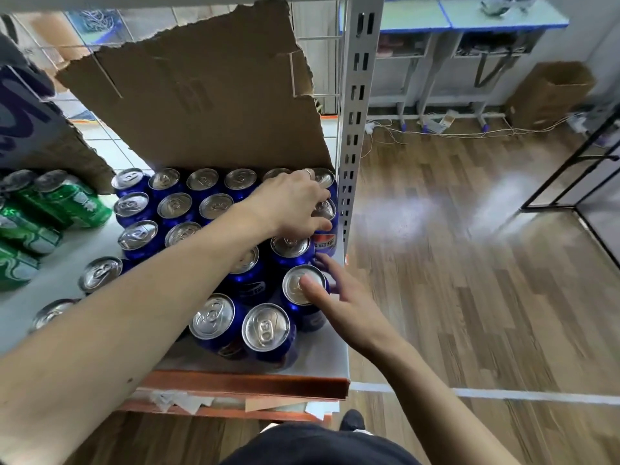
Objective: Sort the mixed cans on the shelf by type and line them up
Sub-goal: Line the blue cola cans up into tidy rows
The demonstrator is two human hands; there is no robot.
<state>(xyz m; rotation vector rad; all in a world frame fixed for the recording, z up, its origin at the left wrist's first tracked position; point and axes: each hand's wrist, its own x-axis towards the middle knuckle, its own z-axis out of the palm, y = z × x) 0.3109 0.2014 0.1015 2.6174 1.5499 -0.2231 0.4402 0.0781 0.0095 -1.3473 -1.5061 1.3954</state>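
Note:
Several blue cans point(174, 208) stand upright in rows on the white shelf point(322, 355), silver tops up. Green cans point(72, 199) are grouped at the left. My left hand point(295, 204) reaches across the blue cans and grips a blue can point(324, 229) at the right edge by the shelf post. My right hand point(339, 297) rests against another blue can point(302, 290) at the front right, thumb on its lid and fingers spread along its side. Two more blue cans point(266, 328) stand closest to the front edge.
A torn cardboard sheet point(201, 92) leans at the back of the shelf. A grey perforated post point(355, 105) bounds the shelf on the right. Beyond it lie wooden floor, desks point(469, 31), cables and a cardboard box point(550, 95).

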